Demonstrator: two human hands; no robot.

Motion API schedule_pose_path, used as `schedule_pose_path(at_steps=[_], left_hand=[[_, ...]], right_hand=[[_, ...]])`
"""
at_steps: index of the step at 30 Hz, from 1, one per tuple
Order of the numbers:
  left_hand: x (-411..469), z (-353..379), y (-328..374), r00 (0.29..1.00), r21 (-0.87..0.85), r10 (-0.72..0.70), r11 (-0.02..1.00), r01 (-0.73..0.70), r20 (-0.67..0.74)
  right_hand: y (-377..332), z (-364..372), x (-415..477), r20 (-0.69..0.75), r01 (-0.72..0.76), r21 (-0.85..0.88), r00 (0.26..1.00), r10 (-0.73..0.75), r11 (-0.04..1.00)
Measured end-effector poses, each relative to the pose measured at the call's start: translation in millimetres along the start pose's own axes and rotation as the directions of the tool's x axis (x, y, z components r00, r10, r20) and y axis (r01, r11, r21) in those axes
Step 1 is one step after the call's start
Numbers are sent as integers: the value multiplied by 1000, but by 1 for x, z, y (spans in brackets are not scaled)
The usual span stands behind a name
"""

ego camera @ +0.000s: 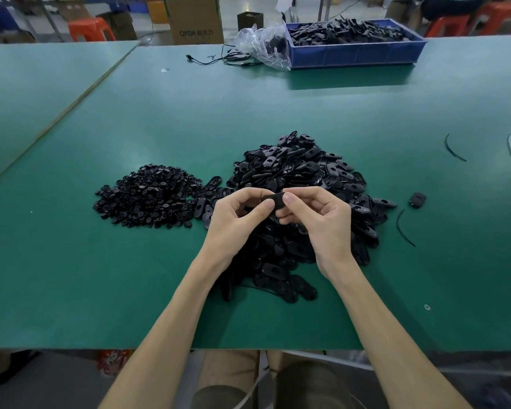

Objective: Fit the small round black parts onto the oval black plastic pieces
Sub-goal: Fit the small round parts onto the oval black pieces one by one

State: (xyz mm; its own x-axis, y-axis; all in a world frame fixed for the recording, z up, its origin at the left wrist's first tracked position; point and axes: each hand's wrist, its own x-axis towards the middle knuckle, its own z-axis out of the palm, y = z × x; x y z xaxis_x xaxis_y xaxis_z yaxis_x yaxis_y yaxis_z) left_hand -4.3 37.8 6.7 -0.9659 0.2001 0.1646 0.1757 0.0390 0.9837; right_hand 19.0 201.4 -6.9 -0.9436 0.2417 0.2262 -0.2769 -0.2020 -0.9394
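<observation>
Fingers (pixel 266 205) of left hand (pixel 233 221) and right hand (pixel 322 215) pinch one oval piece (pixel 273 199)

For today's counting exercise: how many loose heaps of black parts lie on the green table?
2: small round parts at left; oval pieces at centre. The far blue crate holds more.

table top (pixel 130 276): green mat, matt, smooth, faint soft sheen under the lights
oval pieces (pixel 301 172): black moulded plastic, smooth, semi-gloss, glints on the edges
round parts (pixel 148 196): black plastic, glossier, lots of small highlights
held oval piece (pixel 273 200): same black plastic, smooth face, dull sheen
bin (pixel 354 54): blue hard plastic, ribbed walls, near matt
bag (pixel 260 42): thin clear plastic film, crinkled, shiny
box (pixel 194 19): brown cardboard, matt, dark print on one face
stool (pixel 90 29): orange-red plastic, slight gloss
shorts (pixel 307 385): olive cloth, matt
</observation>
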Motion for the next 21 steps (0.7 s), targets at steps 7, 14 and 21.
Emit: schedule_pose_path(at_steps=[7, 14, 21], left_hand=[[1, 2, -1, 993, 37, 96, 995, -93, -67], [-1, 9, -1, 956, 302, 269, 927, -222, -122], [2, 12, -5, 966, 325, 226, 929, -175, -125]], right_hand=[[1, 0, 0, -18, -10, -3, 1000, 9, 1000], [0, 1, 0, -6, -55, 59, 998, 56, 997], [3, 1, 1, -6, -86, 50, 996, 86, 995]])
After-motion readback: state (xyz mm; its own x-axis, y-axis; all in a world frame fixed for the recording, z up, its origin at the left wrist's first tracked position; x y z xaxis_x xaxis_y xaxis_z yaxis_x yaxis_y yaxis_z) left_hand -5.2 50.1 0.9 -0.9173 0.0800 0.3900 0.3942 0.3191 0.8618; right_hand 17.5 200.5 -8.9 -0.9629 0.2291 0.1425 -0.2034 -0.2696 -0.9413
